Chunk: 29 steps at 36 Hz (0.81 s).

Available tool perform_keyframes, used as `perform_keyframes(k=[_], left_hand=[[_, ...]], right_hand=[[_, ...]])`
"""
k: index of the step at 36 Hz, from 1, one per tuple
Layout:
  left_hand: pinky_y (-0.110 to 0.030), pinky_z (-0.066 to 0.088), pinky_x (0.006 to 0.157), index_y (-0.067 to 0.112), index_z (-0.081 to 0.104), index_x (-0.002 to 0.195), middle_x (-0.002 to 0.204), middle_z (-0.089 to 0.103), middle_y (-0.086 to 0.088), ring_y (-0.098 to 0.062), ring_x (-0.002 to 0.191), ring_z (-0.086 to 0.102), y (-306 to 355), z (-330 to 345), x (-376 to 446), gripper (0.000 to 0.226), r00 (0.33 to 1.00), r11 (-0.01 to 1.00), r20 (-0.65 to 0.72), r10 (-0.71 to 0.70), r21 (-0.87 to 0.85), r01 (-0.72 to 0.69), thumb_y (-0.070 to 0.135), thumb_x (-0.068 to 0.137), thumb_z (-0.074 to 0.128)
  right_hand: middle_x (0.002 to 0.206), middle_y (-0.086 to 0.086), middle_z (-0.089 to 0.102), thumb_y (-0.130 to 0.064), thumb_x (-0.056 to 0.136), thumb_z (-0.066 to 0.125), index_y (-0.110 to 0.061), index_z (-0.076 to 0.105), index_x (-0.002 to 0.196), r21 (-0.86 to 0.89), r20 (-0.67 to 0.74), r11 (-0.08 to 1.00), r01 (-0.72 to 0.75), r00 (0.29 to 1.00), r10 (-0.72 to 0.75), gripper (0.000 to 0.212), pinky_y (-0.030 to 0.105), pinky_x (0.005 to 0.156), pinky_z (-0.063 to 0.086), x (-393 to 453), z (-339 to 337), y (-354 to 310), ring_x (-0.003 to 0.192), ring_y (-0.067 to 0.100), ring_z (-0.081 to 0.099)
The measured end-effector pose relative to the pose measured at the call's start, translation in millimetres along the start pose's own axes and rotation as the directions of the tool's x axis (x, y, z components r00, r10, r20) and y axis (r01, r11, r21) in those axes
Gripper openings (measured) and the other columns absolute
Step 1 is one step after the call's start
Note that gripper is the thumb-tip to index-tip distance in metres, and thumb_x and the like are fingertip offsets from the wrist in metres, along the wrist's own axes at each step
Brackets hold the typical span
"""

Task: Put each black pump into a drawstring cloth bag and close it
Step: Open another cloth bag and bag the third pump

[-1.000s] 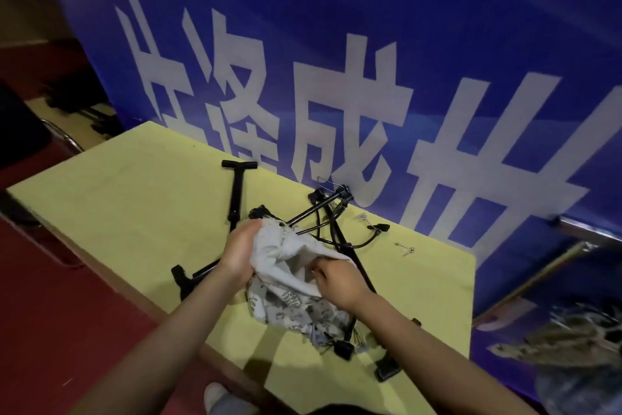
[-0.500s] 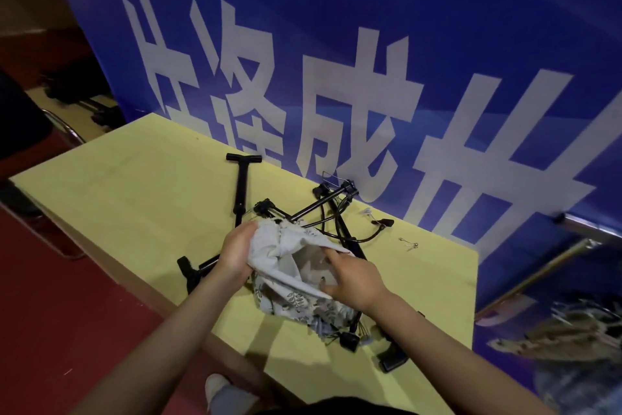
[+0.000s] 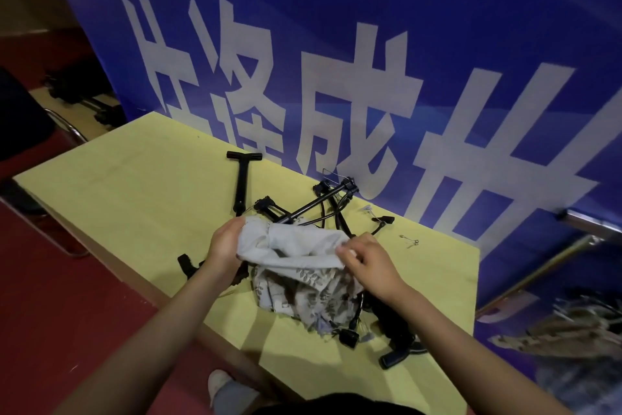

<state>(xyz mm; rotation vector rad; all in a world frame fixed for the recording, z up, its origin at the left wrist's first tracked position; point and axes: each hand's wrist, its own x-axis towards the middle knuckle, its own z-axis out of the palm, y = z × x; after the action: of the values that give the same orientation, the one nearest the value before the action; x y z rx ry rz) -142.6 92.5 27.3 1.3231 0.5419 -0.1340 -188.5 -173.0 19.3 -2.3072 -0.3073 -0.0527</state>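
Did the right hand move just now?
Yes. The right hand came out of the bag's opening and now pinches its rim, measured against the left hand.

One cloth bag (image 3: 303,266), several tangled black pumps (image 3: 240,179), count unclear.

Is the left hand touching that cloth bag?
Touching. The head view shows the left hand gripping the cloth bag at its left edge, fingers curled round the fabric.
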Motion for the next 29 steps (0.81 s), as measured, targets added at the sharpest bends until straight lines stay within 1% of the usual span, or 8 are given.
perform_keyframes(k=[4, 7, 9, 14, 18, 21, 24, 29], left_hand=[[-0.031, 0.051, 0.074, 0.009, 0.066, 0.097, 0.095, 0.068, -0.01, -0.022, 0.085, 0.064, -3, 11, -4, 0.022, 0.998, 0.992, 0.043, 0.039, 0.12, -0.043, 0.017, 0.099, 0.047], [-0.034, 0.05, 0.08, 0.015, 0.064, 0.093, 0.098, 0.066, -0.009, -0.024, 0.09, 0.062, -16, 13, 0, 0.015, 0.991, 0.945, 0.135, -0.009, 0.324, -0.036, 0.017, 0.098, 0.05], [-0.038, 0.049, 0.085, 0.011, 0.064, 0.1, 0.1, 0.064, -0.011, -0.024, 0.092, 0.06, -25, 10, 7, 0.013, 0.976, 0.878, 0.196, -0.097, 0.479, -0.009, 0.016, 0.096, 0.054], [-0.032, 0.045, 0.08, 0.012, 0.062, 0.102, 0.096, 0.057, -0.007, -0.022, 0.09, 0.054, -29, -6, 27, 0.011, 1.0, 0.819, 0.03, -0.008, 0.574, -0.011, 0.018, 0.095, 0.055], [-0.034, 0.043, 0.075, 0.018, 0.059, 0.082, 0.082, 0.056, -0.012, -0.024, 0.075, 0.052, -32, -32, 50, 0.013, 0.998, 0.822, -0.049, -0.029, 0.566, 0.052, 0.021, 0.092, 0.052], [-0.037, 0.046, 0.073, 0.007, 0.064, 0.097, 0.085, 0.061, -0.013, -0.029, 0.082, 0.06, -43, -51, 67, 0.021, 0.991, 0.819, -0.112, -0.073, 0.561, 0.124, 0.022, 0.095, 0.05], [-0.034, 0.041, 0.074, 0.004, 0.058, 0.104, 0.086, 0.056, -0.009, -0.023, 0.083, 0.054, -39, -51, 58, 0.02, 0.982, 0.818, -0.142, -0.123, 0.546, 0.182, 0.02, 0.099, 0.047], [-0.037, 0.045, 0.085, 0.002, 0.056, 0.113, 0.095, 0.057, -0.01, -0.026, 0.095, 0.055, -26, -64, 71, 0.021, 0.959, 0.775, -0.19, -0.211, 0.565, 0.283, 0.017, 0.099, 0.049]], right_hand=[[0.066, -0.01, 0.051, -0.022, 0.097, 0.055, -0.035, 0.047, 0.061, 0.188, -0.171, 0.969, -0.163, 0.966, 0.196, 0.039, 0.025, 0.069, 0.037, -2, 0, 5, 0.079, 0.01, 0.048], [0.074, -0.01, 0.056, -0.036, 0.091, 0.049, -0.029, 0.052, 0.069, 0.015, -0.178, 0.975, -0.223, 0.959, 0.222, 0.024, 0.02, 0.066, 0.034, -4, 7, 24, 0.085, 0.013, 0.045], [0.078, -0.003, 0.058, -0.036, 0.089, 0.044, -0.023, 0.057, 0.076, -0.11, -0.153, 0.953, -0.283, 0.952, 0.266, 0.023, 0.026, 0.065, 0.029, -5, 15, 43, 0.088, 0.015, 0.041], [0.099, 0.01, 0.061, -0.026, 0.089, 0.045, -0.012, 0.064, 0.101, -0.268, -0.206, 0.845, -0.462, 0.885, 0.419, 0.027, 0.037, 0.088, 0.037, 0, 29, 67, 0.105, 0.032, 0.048], [0.109, 0.007, 0.062, -0.03, 0.083, 0.041, -0.014, 0.066, 0.106, -0.192, -0.267, 0.895, -0.403, 0.899, 0.347, 0.038, 0.039, 0.095, 0.039, 5, 38, 48, 0.115, 0.028, 0.044], [0.109, 0.003, 0.059, -0.018, 0.09, 0.05, -0.013, 0.064, 0.107, -0.044, -0.163, 0.947, -0.32, 0.937, 0.309, 0.022, 0.031, 0.091, 0.036, 15, 55, 30, 0.115, 0.019, 0.042], [0.099, 0.0, 0.062, -0.01, 0.09, 0.052, -0.012, 0.065, 0.099, 0.087, -0.082, 0.961, -0.262, 0.96, 0.269, 0.016, 0.03, 0.082, 0.041, 28, 76, 17, 0.098, 0.015, 0.052], [0.091, 0.0, 0.066, -0.01, 0.093, 0.049, -0.013, 0.067, 0.098, 0.187, 0.161, 0.918, -0.349, 0.933, 0.322, 0.019, 0.027, 0.07, 0.046, 43, 111, -7, 0.08, 0.016, 0.059]])
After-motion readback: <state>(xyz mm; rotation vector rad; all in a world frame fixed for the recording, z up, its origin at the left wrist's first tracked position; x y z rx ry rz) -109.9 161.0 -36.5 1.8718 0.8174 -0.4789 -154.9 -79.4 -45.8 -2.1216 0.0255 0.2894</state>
